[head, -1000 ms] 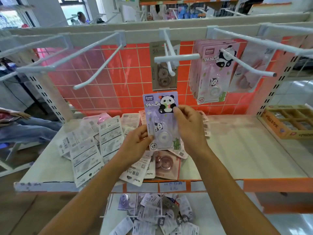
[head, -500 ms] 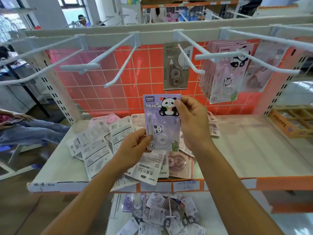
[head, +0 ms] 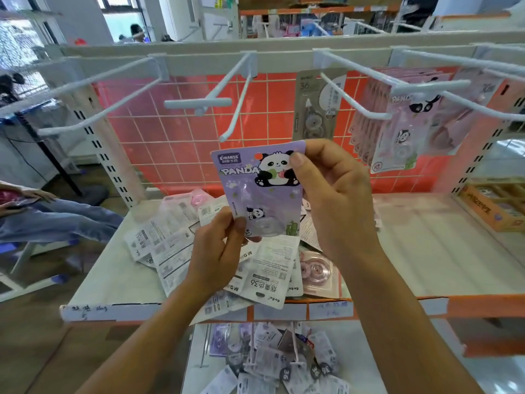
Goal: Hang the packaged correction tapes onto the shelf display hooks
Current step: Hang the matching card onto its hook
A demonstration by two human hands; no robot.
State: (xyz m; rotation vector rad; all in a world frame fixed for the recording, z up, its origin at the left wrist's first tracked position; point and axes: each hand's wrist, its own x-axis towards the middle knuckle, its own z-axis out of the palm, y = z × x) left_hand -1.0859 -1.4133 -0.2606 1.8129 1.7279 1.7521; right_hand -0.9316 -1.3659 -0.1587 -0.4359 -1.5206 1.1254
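The purple panda correction-tape card [head: 264,194] looks light, thin and likely flexible. Left hand [head: 218,251] pinches its lower corner, right hand [head: 335,200] its upper corner. Leave the hang hole [head: 257,156] unobstructed.

Bright, soft daylight from the windows [head: 119,21] at upper left floods the scene; wide-angle distortion bows the white display hooks [head: 199,103], and mild blur smears the edges.

Two hands [head: 338,200]; one held pack [head: 261,191] (purple)
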